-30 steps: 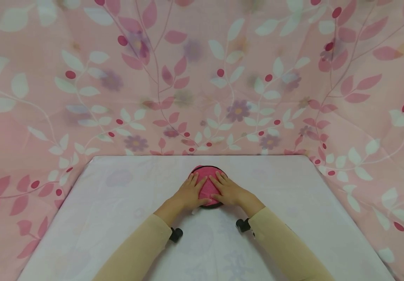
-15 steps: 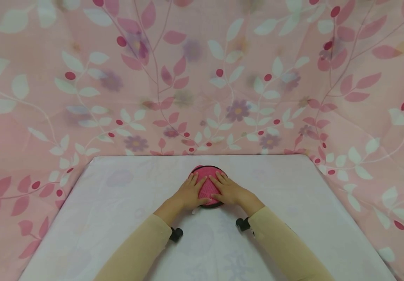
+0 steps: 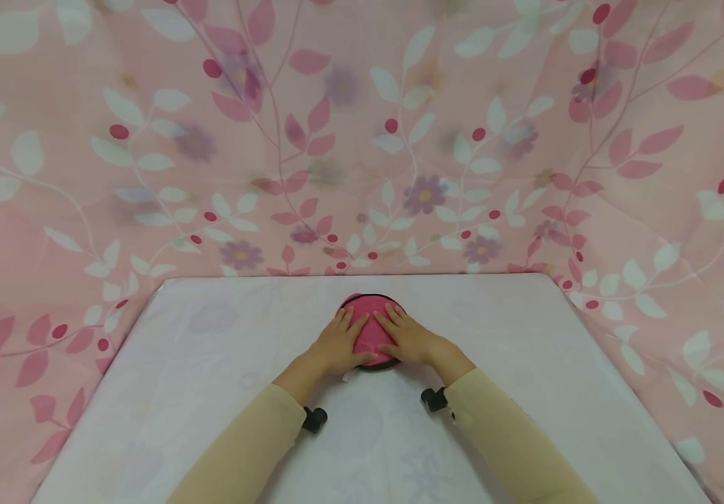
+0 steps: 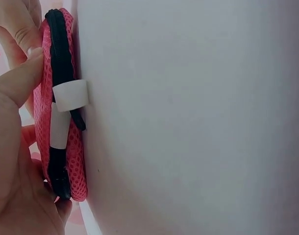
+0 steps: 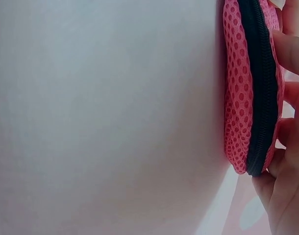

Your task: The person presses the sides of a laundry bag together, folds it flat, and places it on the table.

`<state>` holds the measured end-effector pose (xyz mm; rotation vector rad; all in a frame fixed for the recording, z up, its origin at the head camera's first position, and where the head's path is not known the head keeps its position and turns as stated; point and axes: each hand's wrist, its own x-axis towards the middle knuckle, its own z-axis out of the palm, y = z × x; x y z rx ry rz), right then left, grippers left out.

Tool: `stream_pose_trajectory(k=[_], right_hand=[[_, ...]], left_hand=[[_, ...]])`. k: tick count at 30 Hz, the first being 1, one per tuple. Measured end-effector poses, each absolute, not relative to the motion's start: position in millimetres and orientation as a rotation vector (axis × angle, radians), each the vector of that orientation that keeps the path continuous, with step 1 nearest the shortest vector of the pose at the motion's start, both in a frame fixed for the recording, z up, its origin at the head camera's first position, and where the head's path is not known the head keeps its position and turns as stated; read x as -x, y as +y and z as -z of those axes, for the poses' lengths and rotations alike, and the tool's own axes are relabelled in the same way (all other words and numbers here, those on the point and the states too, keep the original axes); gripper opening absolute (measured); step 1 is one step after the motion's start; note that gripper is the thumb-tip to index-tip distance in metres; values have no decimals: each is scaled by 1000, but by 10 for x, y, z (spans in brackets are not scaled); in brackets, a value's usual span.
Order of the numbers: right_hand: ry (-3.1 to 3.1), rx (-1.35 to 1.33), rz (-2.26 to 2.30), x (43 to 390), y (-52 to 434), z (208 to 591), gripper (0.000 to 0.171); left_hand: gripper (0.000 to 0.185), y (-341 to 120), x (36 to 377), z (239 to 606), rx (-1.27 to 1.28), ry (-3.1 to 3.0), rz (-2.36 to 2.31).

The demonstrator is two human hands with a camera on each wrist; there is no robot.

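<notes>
Currently, your left hand [image 3: 335, 344] and right hand [image 3: 407, 341] press flat, fingers straight, on the pink mesh pouch [image 3: 371, 334] lying mid-table [image 3: 211, 378]; its black zipper [image 5: 260, 88] appears closed, so the pouch looks finished and flattened.

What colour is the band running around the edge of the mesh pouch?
Black, against the pink mesh pouch; the right wrist view shows the band best.
</notes>
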<state>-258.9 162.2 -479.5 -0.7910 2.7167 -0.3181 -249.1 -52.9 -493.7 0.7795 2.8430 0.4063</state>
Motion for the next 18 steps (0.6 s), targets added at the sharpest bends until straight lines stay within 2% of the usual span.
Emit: stream_pose_trajectory(k=[18], right_hand=[[2752, 713, 373, 2578, 1636, 4702, 72]], left_hand=[[84, -620, 2571, 4916, -740, 2785, -611]])
